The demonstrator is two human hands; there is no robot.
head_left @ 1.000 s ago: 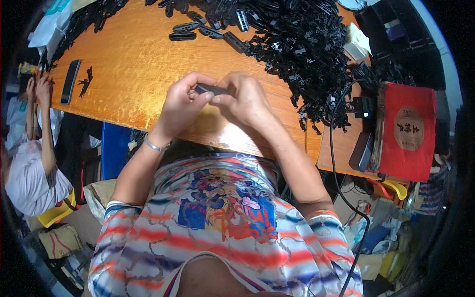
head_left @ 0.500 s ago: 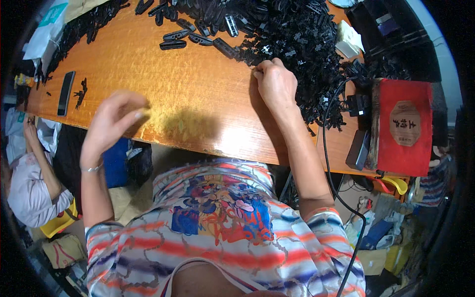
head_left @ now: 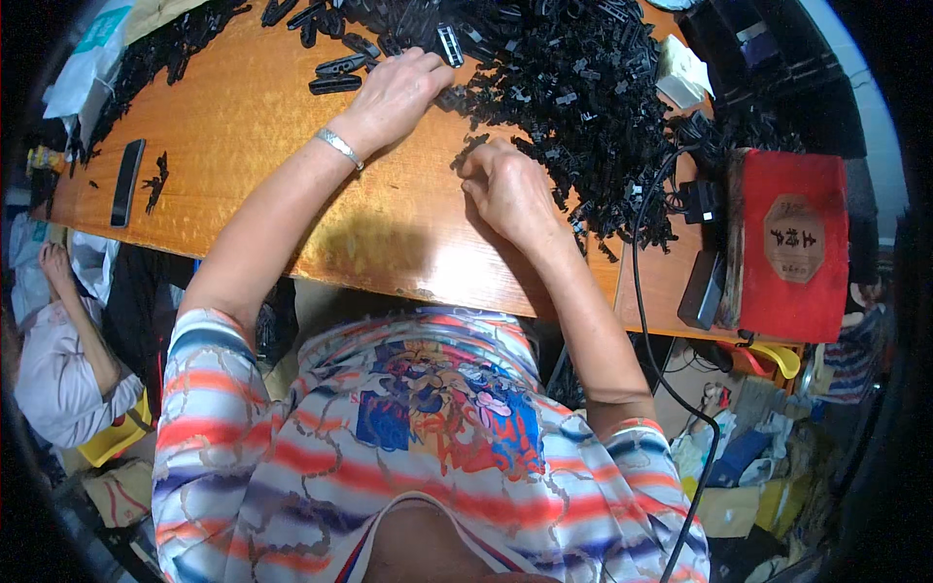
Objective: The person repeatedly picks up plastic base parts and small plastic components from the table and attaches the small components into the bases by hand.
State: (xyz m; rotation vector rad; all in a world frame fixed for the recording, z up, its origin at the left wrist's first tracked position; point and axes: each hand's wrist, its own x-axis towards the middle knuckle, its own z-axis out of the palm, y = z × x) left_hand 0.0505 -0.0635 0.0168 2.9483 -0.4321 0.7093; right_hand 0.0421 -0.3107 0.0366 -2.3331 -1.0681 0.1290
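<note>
At the near edge of the black heap, my left hand (head_left: 398, 97) reaches over several oblong black casings (head_left: 335, 85). Its fingers are bunched and bent downward; the fingertips, and whatever they grip, are hidden. Nearer to me and to the right, my right hand (head_left: 513, 189) is closed in a pinch just above the wooden table (head_left: 243, 146). A small black plastic part (head_left: 472, 148) shows at its fingertips. Beyond this hand spreads a big pile of small black plastic parts (head_left: 593, 126). One casing with a silvery face (head_left: 449, 46) lies beside my left fingers.
A dark phone (head_left: 127, 183) and a few loose black bits (head_left: 155, 182) lie at the left. On the right are a red box (head_left: 795, 248), a black block (head_left: 701, 291), a white block (head_left: 683, 73) and a black cable (head_left: 637, 253). Another person's arm (head_left: 83, 301) shows far left.
My left hand has swung from the table's near left up and right to the casings. My right hand has drawn back from the pile, slightly left and toward me.
</note>
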